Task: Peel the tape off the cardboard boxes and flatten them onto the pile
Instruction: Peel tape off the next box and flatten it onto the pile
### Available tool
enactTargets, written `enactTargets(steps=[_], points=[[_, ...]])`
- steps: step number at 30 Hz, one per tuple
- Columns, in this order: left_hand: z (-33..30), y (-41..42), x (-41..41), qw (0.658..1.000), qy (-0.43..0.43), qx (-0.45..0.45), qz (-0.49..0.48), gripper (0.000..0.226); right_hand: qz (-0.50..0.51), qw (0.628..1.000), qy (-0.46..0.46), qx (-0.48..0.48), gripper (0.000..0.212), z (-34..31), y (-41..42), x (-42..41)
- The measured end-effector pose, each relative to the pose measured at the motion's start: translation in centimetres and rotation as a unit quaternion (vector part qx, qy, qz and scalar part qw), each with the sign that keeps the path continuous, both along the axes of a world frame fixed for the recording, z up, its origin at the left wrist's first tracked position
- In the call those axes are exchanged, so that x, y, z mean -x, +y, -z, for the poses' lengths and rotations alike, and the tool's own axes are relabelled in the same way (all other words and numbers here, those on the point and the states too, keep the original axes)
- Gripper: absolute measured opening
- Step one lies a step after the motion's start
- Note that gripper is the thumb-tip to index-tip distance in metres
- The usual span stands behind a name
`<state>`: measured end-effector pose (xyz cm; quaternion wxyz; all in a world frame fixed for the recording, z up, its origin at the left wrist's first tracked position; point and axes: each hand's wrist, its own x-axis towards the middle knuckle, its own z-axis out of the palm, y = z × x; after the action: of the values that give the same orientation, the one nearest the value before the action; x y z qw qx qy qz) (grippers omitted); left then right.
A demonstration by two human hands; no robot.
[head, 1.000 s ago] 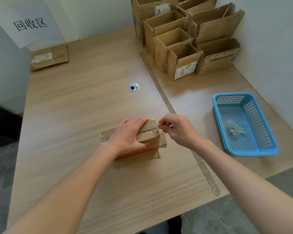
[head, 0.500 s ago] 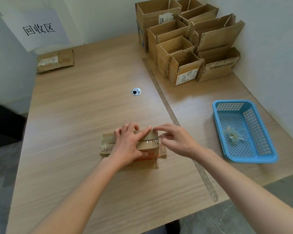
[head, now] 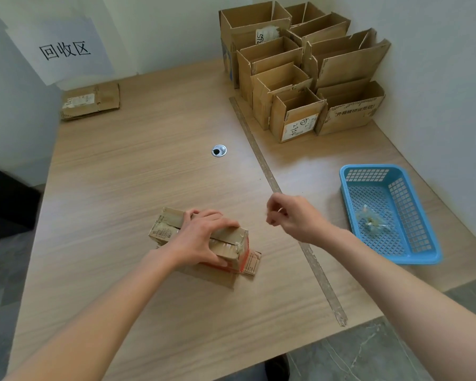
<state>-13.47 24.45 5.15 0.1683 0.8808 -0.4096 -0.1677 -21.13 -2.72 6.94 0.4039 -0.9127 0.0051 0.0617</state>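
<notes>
A small taped cardboard box (head: pixel 165 229) lies near the middle of the wooden table, on top of a loose flap of cardboard. My left hand (head: pixel 204 237) presses down on its top and grips it. My right hand (head: pixel 294 218) hovers to the right of the box and apart from it, with thumb and fingers pinched on a small clear bit of tape that barely shows. The pile of flattened boxes (head: pixel 91 101) lies at the far left corner, under a paper sign (head: pixel 63 49).
Several open upright cardboard boxes (head: pixel 294 116) stand at the far right corner. A blue plastic basket (head: pixel 344 193) at the right edge holds a wad of clear tape (head: pixel 370 220). A long metal strip (head: pixel 261 160) runs down the table. A cable hole (head: pixel 219 150) sits mid-table.
My right hand has left the box's right end and moved up and to the right, fingers still pinched. My left hand has stayed on the box, which has turned slightly.
</notes>
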Motion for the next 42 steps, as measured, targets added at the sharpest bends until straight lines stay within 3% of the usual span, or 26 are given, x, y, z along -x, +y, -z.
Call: enactTargets(steps=[4,6,9,13,16,19,23,26,32,38,40,42], points=[[-0.2,-0.2,0.3,1.000,0.000,-0.014,-0.005,0.090,0.026,0.999,0.010,-0.040,0.021,0.8,0.5,0.9],[-0.3,-0.3,0.3,1.000,0.002,-0.016,-0.007,0.090,0.025,0.998,-0.006,-0.054,0.037,0.5,1.3,1.1],[-0.3,-0.3,0.4,1.000,0.003,-0.018,-0.010,0.093,-0.079,0.995,-0.050,-0.035,0.054,-0.5,2.8,1.9],[0.0,-0.1,0.5,1.000,-0.008,-0.009,-0.009,0.093,-0.202,0.964,-0.104,0.135,0.029,-0.5,4.7,2.6],[0.2,0.0,0.5,1.000,-0.014,-0.005,-0.004,0.092,-0.195,0.962,-0.137,0.133,0.008,-0.7,5.4,2.2],[0.3,0.1,0.2,1.000,-0.003,-0.004,0.008,0.094,-0.197,0.964,-0.136,0.119,0.006,-0.7,5.6,1.7],[0.3,0.1,-0.7,0.999,0.009,-0.024,0.044,0.096,-0.154,0.986,-0.060,-0.015,0.006,-0.4,5.1,1.5],[0.5,0.9,-0.9,0.999,0.010,-0.015,0.050,0.091,-0.038,0.995,-0.006,-0.091,0.009,0.0,3.6,1.4],[0.3,1.5,-0.3,0.998,-0.034,-0.037,0.035,0.097,0.104,0.988,0.010,-0.114,0.011,1.0,3.6,1.7],[0.3,1.7,1.6,0.995,-0.094,-0.033,0.009,0.114,0.108,0.977,0.014,-0.183,0.011,0.8,5.6,1.4],[0.2,1.7,1.5,0.996,-0.086,-0.003,-0.002,0.104,0.088,0.990,0.012,-0.106,0.011,1.3,5.3,1.3],[0.2,1.8,1.3,0.996,-0.079,0.022,-0.018,0.094,0.036,0.994,0.042,0.089,0.009,1.9,3.4,1.6]])
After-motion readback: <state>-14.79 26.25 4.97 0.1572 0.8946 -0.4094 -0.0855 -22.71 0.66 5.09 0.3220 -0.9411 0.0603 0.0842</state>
